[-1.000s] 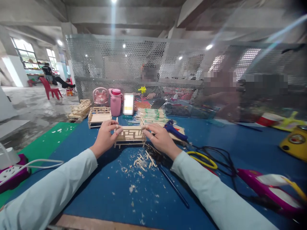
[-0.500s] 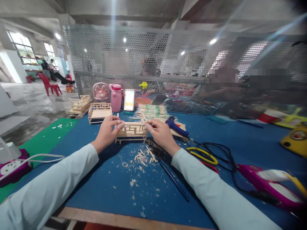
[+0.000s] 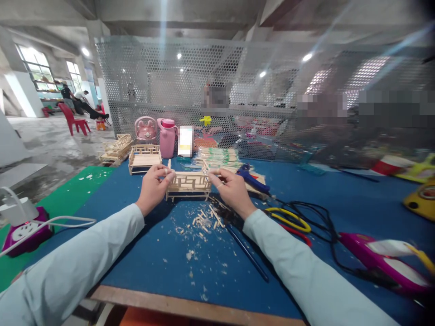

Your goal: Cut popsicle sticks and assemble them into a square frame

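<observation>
Left hand and right hand face each other slightly apart, nearly level, thumbs and fingers pinched inward, pale-sleeved forearms slanting wider apart behind the hands.

A stick model is held between left hand and right hand. Before it, offcuts are scattered on the table; behind, stick bundles are laid. A glue gun is placed right of the right hand.

glue gun seemingly obstructs the right hand; leftward tabletop is passable.
</observation>
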Demonstrator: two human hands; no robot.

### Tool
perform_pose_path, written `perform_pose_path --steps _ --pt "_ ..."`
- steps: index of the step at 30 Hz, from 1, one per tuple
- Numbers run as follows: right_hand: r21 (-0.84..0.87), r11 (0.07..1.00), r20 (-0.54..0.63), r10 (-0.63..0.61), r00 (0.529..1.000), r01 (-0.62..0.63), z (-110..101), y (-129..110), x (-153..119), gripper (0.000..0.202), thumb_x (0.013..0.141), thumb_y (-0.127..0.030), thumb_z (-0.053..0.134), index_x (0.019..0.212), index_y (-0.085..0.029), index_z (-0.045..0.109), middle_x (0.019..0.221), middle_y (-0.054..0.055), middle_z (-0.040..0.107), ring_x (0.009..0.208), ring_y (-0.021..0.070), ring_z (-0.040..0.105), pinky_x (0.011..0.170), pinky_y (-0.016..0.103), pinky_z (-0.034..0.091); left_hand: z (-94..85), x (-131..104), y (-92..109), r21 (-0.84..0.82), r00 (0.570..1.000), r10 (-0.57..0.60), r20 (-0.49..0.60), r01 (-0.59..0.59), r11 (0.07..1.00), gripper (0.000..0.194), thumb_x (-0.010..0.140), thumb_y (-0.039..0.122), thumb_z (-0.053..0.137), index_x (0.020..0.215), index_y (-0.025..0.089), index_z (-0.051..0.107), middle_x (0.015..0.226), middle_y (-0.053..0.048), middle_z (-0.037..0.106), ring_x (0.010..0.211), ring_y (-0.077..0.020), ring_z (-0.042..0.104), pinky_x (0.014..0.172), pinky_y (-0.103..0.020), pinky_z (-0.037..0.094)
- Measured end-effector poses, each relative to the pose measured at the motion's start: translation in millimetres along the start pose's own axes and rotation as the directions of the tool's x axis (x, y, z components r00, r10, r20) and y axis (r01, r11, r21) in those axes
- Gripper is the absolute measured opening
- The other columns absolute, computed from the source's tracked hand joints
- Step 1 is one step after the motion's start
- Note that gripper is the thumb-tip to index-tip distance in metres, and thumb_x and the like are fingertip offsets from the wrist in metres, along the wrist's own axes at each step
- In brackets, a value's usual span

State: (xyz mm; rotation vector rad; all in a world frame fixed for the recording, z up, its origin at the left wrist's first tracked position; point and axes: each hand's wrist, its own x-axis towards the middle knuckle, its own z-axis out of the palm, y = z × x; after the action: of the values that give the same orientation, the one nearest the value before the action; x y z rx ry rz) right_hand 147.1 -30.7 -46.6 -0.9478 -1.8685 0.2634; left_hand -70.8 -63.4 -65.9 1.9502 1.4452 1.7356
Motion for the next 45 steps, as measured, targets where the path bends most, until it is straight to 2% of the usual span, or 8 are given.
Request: perform_pose_path --steps 11,20,25,29,33,36,41,45 --pt "-0.088 0.994 0.028 -0.067 0.997 0.069 0 0 3 0.019 0.079 -0.026 0.048 0.075 -0.018 0.065 0.078 0.004 0.067 0.074 0.0173 0.061 0.07 0.029 0.045 -4.1 4 1 0.168 0.983 0.179 0.037 -0.182 0.969 0.018 0.082 0.027 0.054 0.081 0.018 0.07 0.084 -0.004 0.062 0.08 -0.0134 0.058 0.075 -0.025 0.046" --pt "-0.071 0.995 0.021 -0.069 0.997 0.07 2 -2 1 0.021 0.079 -0.028 0.048 0.072 -0.017 0.064 0.073 0.003 0.065 0.071 0.0167 0.059 0.069 0.029 0.045 -4.0 4 1 0.167 0.979 0.196 0.054 -0.203 0.965 0.02 0.083 0.026 0.051 0.08 0.017 0.069 0.086 -0.004 0.063 0.081 -0.014 0.059 0.076 -0.025 0.046" --pt "0.24 0.959 0.029 0.145 0.989 -0.148 -14 7 6 0.021 0.076 -0.036 0.052 0.083 -0.02 0.063 0.085 0.003 0.066 0.078 0.0165 0.061 0.068 0.03 0.049 -4.5 4 0 0.154 0.985 0.163 0.061 -0.17 0.973 0.021 0.083 0.028 0.05 0.081 0.018 0.069 0.09 -0.005 0.064 0.085 -0.0154 0.06 0.08 -0.027 0.047" --pt "0.411 0.882 -0.139 0.31 0.941 -0.23 -45 20 5 0.025 0.073 -0.041 0.056 0.089 -0.022 0.058 0.087 0.002 0.064 0.071 0.0124 0.061 0.058 0.024 0.049 -5.9 2 -5 0.118 0.986 0.146 0.081 -0.155 0.981 0.023 0.083 0.032 0.05 0.092 0.019 0.067 0.099 -0.006 0.064 0.092 -0.0169 0.059 0.084 -0.03 0.046" --pt "0.124 0.949 0.036 0.287 0.957 -0.289 -62 28 -5 0.024 0.071 -0.04 0.058 0.066 -0.017 0.058 0.051 -0.003 0.053 0.044 0.0094 0.047 0.045 0.023 0.04 -5.6 -1 -3 0.056 0.993 0.084 0.077 -0.088 0.995 0.027 0.083 0.033 0.048 0.097 0.017 0.063 0.101 -0.008 0.061 0.09 -0.0168 0.058 0.07 -0.026 0.049" --pt "-0.106 0.974 0.177 0.218 0.96 -0.202 -55 30 -10 0.024 0.07 -0.038 0.058 0.062 -0.016 0.06 0.05 -0.002 0.054 0.046 0.0104 0.045 0.046 0.024 0.038 -4.1 0 1 0.032 0.997 0.048 0.056 -0.05 0.998 0.021 0.081 0.032 0.049 0.082 0.016 0.063 0.097 -0.008 0.061 0.092 -0.0175 0.057 0.067 -0.024 0.049" --pt "-0.168 0.986 0.035 0.026 0.999 -0.02 -32 16 -11 0.02 0.076 -0.032 0.051 0.08 -0.016 0.063 0.069 0.003 0.061 0.06 0.0137 0.052 0.058 0.026 0.043 -3.0 -1 1 -0.048 0.999 0.003 0.05 -0.001 0.999 0.024 0.081 0.034 0.049 0.086 0.016 0.063 0.099 -0.008 0.06 0.093 -0.0177 0.056 0.067 -0.024 0.049" --pt "-0.206 0.977 -0.019 -0.064 0.998 0.058 -21 6 -15 0.023 0.079 -0.028 0.047 0.095 -0.018 0.06 0.072 0.003 0.057 0.063 0.015 0.052 0.06 0.027 0.043 -2.7 -3 -8 -0.272 0.976 -0.218 -0.001 0.21 0.939 0.035 0.085 0.043 0.04 0.103 0.018 0.055 0.101 -0.007 0.058 0.081 -0.0139 0.056 0.058 -0.022 0.049"
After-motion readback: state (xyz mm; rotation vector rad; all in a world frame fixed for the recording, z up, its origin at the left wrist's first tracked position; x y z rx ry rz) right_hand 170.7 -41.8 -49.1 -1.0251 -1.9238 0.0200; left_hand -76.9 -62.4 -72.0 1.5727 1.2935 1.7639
